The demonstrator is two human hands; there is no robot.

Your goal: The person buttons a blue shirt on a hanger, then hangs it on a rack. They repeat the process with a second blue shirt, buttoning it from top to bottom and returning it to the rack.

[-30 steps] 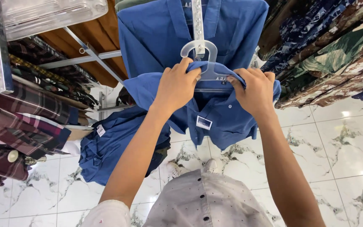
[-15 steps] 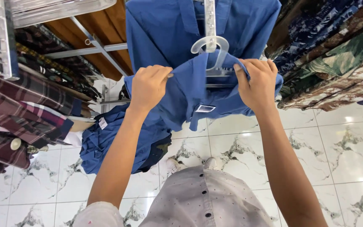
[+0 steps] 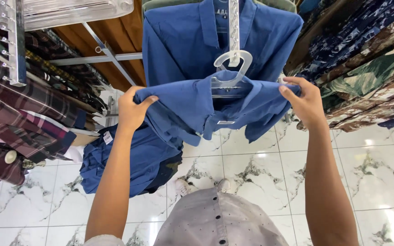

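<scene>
A blue shirt [image 3: 197, 109] hangs on a clear plastic hanger [image 3: 230, 73], hooked on a vertical chrome display arm [image 3: 234, 27]. My left hand [image 3: 132, 109] grips the shirt's left shoulder. My right hand [image 3: 303, 100] grips its right shoulder, so the garment is stretched wide between them. Behind it another blue shirt [image 3: 183, 36] hangs higher on the same arm.
Plaid shirts [image 3: 19, 118] fill a rack at left, with a heap of blue shirts [image 3: 128, 159] below them. Patterned shirts [image 3: 370, 73] hang at right. A chrome rail [image 3: 17, 41] juts out top left. White marble tile floor [image 3: 261, 182] lies below; my grey shirt front [image 3: 215, 223] shows at the bottom.
My hands have moved apart from the hanger's middle out to the shirt's shoulders, spreading the garment wide. The hanger has stayed hooked on the chrome arm.
</scene>
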